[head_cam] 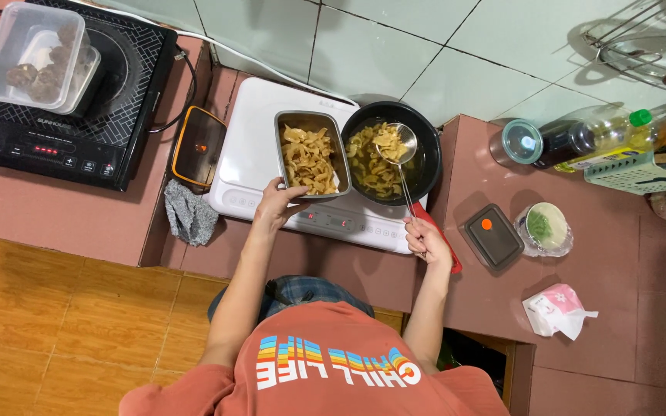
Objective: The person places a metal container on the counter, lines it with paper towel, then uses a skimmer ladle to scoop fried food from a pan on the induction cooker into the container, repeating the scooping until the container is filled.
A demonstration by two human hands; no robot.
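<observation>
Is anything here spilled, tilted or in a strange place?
No spill shows. One oddity: a clear plastic box of dark round pieces sits on the black cooktop at left, a place meant for pans.

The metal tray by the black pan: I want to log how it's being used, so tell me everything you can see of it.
The metal tray is rectangular with rounded corners and looks like dull steel. It is filled with pale yellow, crinkled strips of food. It sits on the white cooktop, right beside the black pan; whether they touch is unclear. The left hand grips its near edge. The right hand holds a ladle over the pan, not the tray.
</observation>
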